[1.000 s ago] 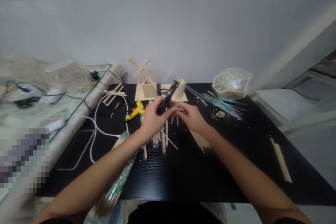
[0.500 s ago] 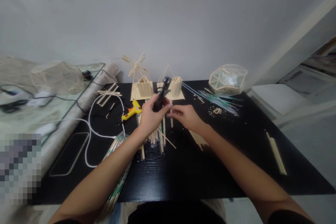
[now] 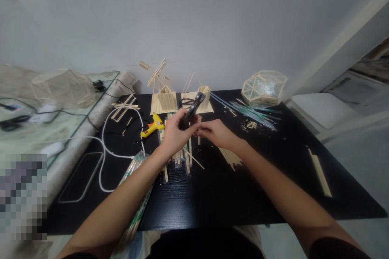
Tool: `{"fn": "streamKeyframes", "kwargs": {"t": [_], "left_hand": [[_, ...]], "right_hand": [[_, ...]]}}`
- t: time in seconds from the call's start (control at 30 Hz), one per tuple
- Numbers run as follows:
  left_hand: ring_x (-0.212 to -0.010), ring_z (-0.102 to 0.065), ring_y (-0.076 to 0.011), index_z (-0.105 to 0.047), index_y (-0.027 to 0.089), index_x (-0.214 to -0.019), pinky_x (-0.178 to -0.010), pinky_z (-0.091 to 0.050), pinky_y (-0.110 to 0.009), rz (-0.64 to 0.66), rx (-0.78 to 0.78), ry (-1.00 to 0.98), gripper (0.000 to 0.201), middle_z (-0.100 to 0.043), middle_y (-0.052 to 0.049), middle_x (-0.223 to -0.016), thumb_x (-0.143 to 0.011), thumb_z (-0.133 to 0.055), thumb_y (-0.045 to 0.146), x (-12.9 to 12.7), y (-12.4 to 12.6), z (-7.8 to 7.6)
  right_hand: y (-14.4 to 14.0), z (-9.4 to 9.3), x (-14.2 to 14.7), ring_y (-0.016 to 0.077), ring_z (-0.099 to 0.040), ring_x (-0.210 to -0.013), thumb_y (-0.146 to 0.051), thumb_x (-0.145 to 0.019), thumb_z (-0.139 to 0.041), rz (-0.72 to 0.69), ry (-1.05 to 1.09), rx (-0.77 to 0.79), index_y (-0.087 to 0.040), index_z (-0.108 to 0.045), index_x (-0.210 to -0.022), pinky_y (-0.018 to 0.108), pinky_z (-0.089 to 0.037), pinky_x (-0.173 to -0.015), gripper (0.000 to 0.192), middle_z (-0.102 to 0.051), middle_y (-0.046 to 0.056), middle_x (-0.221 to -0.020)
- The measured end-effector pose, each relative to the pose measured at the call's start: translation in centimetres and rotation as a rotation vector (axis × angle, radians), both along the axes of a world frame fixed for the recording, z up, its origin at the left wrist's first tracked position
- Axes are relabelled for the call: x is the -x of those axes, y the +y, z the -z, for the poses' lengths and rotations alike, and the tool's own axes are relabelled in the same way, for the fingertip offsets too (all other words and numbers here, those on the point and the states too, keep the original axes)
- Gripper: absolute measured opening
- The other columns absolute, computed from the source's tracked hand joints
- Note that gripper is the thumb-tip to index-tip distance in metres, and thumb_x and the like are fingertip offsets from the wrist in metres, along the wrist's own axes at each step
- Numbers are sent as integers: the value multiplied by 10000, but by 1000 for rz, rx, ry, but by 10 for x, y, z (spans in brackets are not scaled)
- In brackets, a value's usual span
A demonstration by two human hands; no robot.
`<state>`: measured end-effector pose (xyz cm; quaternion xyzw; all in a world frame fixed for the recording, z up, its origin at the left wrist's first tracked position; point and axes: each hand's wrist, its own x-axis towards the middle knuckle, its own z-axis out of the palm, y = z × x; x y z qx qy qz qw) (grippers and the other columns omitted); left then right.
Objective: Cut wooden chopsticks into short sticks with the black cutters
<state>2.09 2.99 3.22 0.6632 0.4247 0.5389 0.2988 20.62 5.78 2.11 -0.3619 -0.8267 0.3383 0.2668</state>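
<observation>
My left hand (image 3: 176, 130) is closed around a pair of dark pliers (image 3: 194, 107), whose head points up and to the right, toward the wall. Close beside it, my right hand (image 3: 219, 134) pinches a thin pale wooden stick (image 3: 199, 139) that hangs upright between the two hands. The fingertips of both hands nearly meet at the stick, and its upper end is partly hidden by them. Beneath my left hand lie bundled wooden sticks (image 3: 187, 162) in plastic wrap. A row of flat sticks (image 3: 229, 158) lies below my right wrist.
A yellow glue gun (image 3: 152, 126) lies left of my hands. Behind stand a stick windmill model (image 3: 166, 99) and a round stick cup (image 3: 206, 94) on boards. Plastic sleeves (image 3: 258, 116), offcuts (image 3: 251, 124) and a faceted stick frame (image 3: 263, 88) are at right. A white cable (image 3: 103, 145) loops at left.
The pliers have tilted further right in my left hand. My right hand has shifted slightly, still pinching the stick. The camera view has moved a little.
</observation>
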Motion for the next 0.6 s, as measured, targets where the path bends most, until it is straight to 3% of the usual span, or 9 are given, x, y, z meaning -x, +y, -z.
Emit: {"fn": "streamKeyframes", "kwargs": {"t": [0.27, 0.6], "left_hand": [[-809, -674, -166, -624, 208, -857, -758, -553, -315, 34, 30, 9, 151, -676, -6, -829, -783, -753, 233, 3, 1, -1], [-794, -700, -156, -633, 198, -888, -775, -600, -315, 80, 101, -84, 213, -713, -21, -844, -753, -793, 239, 3, 3, -3]], "right_hand": [[-4, -5, -1, 134, -543, -617, -294, -968, -588, -43, -25, -22, -149, -764, -886, 244, -354, -631, 242, -688, 16, -698], [1, 0, -3, 104, -390, -533, -360, -943, -652, -52, -26, -55, -158, -788, -841, 248, -293, -580, 263, -457, -60, -530]]}}
